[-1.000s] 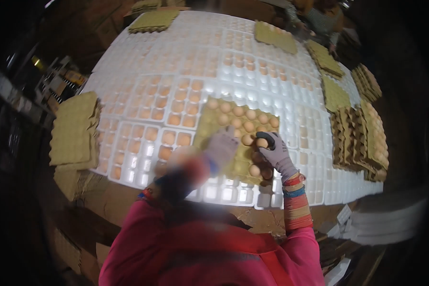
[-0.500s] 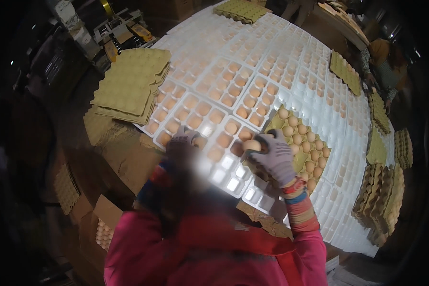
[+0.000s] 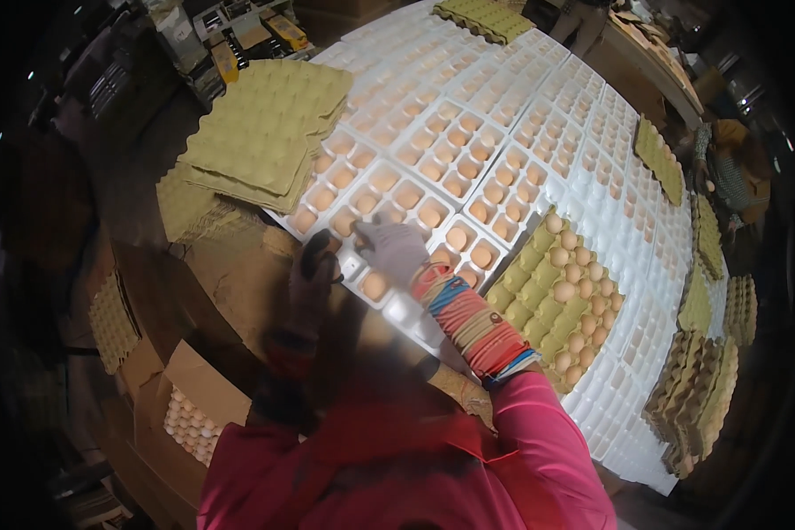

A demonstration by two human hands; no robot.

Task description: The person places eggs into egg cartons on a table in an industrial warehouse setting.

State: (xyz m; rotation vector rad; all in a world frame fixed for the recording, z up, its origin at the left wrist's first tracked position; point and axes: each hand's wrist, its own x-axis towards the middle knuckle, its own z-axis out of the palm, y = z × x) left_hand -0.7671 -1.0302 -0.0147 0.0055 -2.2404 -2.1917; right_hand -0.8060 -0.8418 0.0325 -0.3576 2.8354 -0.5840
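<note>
My right hand (image 3: pixel 396 251), in a pale grey glove, reaches leftward over the white plastic egg trays (image 3: pixel 455 201). Its fingers are bent together above the near-left cells; whatever is in them is hidden. Beside it, at the trays' near edge, my left hand (image 3: pixel 314 269) shows dark, curved fingers standing apart, somewhat blurred, with nothing visible between them. A single egg (image 3: pixel 374 284) sits in a cell just below my right hand. Under and beyond my right forearm, a green pulp egg flat (image 3: pixel 526 278) lies on the trays, with eggs along its right part and bare cups on its left.
Stacked pulp flats (image 3: pixel 265 132) stand at the left edge, and more flats (image 3: pixel 693 397) lie at the right. A cardboard box (image 3: pixel 205 378) of eggs sits low on the left. Another person (image 3: pixel 731 168) works at the far right. Machinery (image 3: pixel 247 40) stands at the back left.
My right hand has swung left from the egg flat to near my left hand; the egg it held no longer shows. My left hand has drawn back toward the trays' edge. The view has shifted.
</note>
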